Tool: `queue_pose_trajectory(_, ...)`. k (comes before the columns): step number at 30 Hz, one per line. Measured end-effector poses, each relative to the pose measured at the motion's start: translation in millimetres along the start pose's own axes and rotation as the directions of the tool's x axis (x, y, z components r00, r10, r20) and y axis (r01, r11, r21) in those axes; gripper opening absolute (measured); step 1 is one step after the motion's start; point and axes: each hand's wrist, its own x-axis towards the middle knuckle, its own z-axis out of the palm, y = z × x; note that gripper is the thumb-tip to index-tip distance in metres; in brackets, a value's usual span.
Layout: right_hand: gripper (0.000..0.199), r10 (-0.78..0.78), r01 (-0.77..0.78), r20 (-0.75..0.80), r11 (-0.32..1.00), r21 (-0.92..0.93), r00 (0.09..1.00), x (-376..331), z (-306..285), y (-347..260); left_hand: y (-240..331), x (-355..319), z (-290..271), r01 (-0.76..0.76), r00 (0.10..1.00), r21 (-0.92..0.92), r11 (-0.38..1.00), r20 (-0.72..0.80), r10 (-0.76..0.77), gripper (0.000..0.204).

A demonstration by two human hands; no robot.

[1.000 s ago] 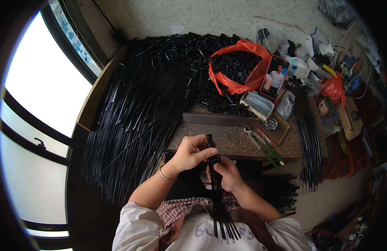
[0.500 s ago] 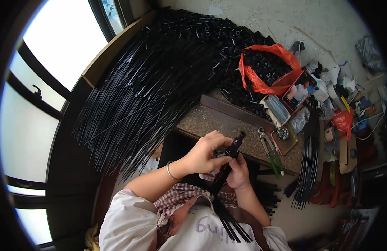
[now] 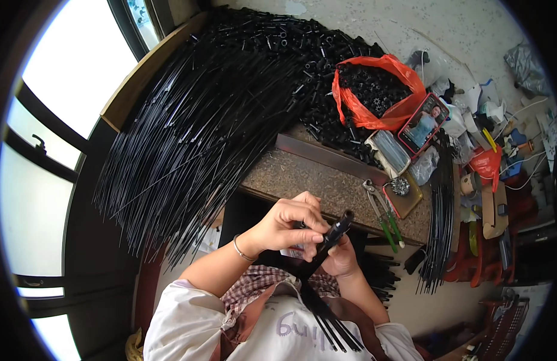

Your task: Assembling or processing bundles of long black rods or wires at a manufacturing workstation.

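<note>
My right hand is wrapped round a black tubular frame, which looks like a folded umbrella frame. Its open round end points up and away from me; several thin dark rods fan out from the lower end over my lap. Thumb and fingers of my left hand are pinched together close against the tube's side, just below that end. Whatever they pinch is too small or hidden to make out. Green-handled pliers lie on the bench edge beyond my right hand.
A large heap of long black rods covers the bench's left. Small black parts are piled behind, beside a red plastic bag of toothed black pieces. A phone, a tray and a rod bundle lie at right.
My left hand has drawn back slightly from the tube's upper end, its fingers now bunched in a pinch. That end shows more openly. The view has shifted a little.
</note>
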Motion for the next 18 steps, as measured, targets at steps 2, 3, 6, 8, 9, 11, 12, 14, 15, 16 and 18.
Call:
queue_pose_trajectory(2, 0.025, 0.042, -0.045, 0.147, 0.999, 0.015, 0.988, -2, -1, -7, 1, 12, 1, -0.155, 0.975, -0.015, 0.988, 0.159, 0.155, 0.011)
queue_pose_trajectory(3, 0.023, 0.06, -0.064, 0.149, 0.998, 0.021, 0.987, -3, 2, -12, 2, 18, 3, -0.151, 0.965, -0.098, 0.984, 0.203, 0.168, 0.01)
queue_pose_trajectory(6, 0.02, 0.229, -0.169, 0.178, 0.94, -0.296, 0.957, -13, 2, -30, 16, 28, 15, -0.139, 0.935, -0.236, 0.962, 0.289, 0.206, 0.01)
queue_pose_trajectory(8, 0.019, 0.144, -0.107, 0.241, 0.981, -0.16, 0.96, -12, 11, -39, 24, 32, 22, -0.132, 0.961, -0.169, 0.977, 0.221, 0.168, 0.011)
queue_pose_trajectory(9, 0.018, 0.1, -0.088, 0.159, 0.993, -0.082, 0.982, -17, 19, -44, 26, 34, 26, -0.147, 0.967, -0.123, 0.981, 0.19, 0.169, 0.011)
queue_pose_trajectory(11, 0.016, 0.053, -0.055, 0.134, 0.998, 0.007, 0.99, -28, 26, -53, 37, 39, 40, -0.139, 0.972, -0.155, 0.978, 0.169, 0.165, 0.009)
queue_pose_trajectory(12, 0.014, 0.13, -0.123, 0.199, 0.991, -0.046, 0.971, -30, 24, -60, 40, 41, 45, -0.113, 0.97, -0.243, 0.963, 0.185, 0.16, 0.008)
queue_pose_trajectory(14, 0.013, 0.197, -0.155, 0.231, 0.97, -0.186, 0.953, -40, 26, -64, 45, 42, 58, -0.075, 0.956, -0.418, 0.905, 0.228, 0.184, 0.007)
queue_pose_trajectory(15, 0.011, 0.16, -0.1, 0.242, 0.965, -0.243, 0.957, -45, 33, -67, 47, 41, 65, -0.053, 0.949, -0.464, 0.884, 0.251, 0.189, 0.007)
queue_pose_trajectory(16, 0.011, 0.142, -0.08, 0.25, 0.967, -0.244, 0.958, -47, 35, -69, 49, 41, 70, -0.045, 0.95, -0.496, 0.867, 0.248, 0.191, 0.007)
queue_pose_trajectory(18, 0.012, 0.113, -0.103, 0.231, 0.993, -0.057, 0.966, -52, 37, -71, 54, 40, 81, 0.021, 0.99, -0.501, 0.865, 0.13, 0.051, 0.008)
